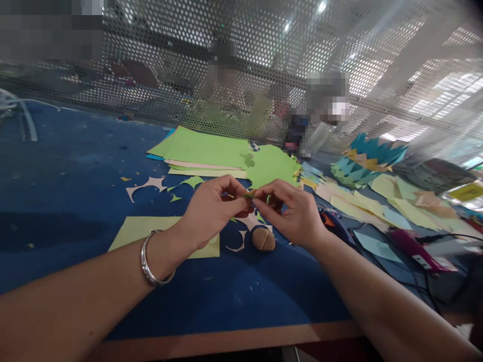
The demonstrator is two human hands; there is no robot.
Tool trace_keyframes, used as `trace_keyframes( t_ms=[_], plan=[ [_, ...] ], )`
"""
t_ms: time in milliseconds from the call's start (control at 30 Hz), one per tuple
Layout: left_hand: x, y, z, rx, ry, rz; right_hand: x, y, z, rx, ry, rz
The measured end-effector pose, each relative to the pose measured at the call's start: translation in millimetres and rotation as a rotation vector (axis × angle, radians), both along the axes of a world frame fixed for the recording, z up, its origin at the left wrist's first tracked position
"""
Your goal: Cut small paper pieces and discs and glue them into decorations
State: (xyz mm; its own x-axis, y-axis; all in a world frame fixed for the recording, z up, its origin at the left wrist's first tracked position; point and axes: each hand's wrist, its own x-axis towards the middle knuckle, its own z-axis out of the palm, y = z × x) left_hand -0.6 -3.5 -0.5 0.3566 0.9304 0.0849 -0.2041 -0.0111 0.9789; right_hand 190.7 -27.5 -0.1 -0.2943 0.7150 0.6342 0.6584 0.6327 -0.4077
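Note:
My left hand [211, 208], with a silver bangle on its wrist, pinches a small olive-green piece, seemingly paper [248, 194], between thumb and fingers. From the other side, my right hand [292, 211] grips the same piece with its fingertips. The fingers cover most of it. A brown rounded stone [263, 239] with a pale line across it lies on the table just below my hands. Partly under my left forearm is a pale yellow sheet [206, 250]. Cut-out paper scraps [149, 186] in pink and green lie around my hands.
Beyond my hands are stacked green sheets [211, 148] and a green scalloped paper [271, 163]. To the right are loose paper strips [354, 206], a spiky blue-and-yellow paper piece [364, 163], and a magenta device [418, 251] among black cables. A perforated metal screen [169, 75] borders the blue table [75, 176].

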Motion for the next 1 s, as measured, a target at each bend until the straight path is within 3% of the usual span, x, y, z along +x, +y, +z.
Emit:
trace_keyframes(
  t_ms=[333,700,1000],
  plan=[
    [-2.8,2.8,5.8,-0.176,-0.087,-0.121,1.6,-0.6,2.3,0.011,-0.014,-0.034],
    [0.2,0.3,8.7,-0.144,-0.04,-0.09,0.8,-1.5,3.5,0.009,-0.009,-0.025],
    [-2.9,3.3,5.4,-0.129,-0.082,-0.092,2.3,1.3,5.0,-0.109,0.084,-0.034]
  ],
)
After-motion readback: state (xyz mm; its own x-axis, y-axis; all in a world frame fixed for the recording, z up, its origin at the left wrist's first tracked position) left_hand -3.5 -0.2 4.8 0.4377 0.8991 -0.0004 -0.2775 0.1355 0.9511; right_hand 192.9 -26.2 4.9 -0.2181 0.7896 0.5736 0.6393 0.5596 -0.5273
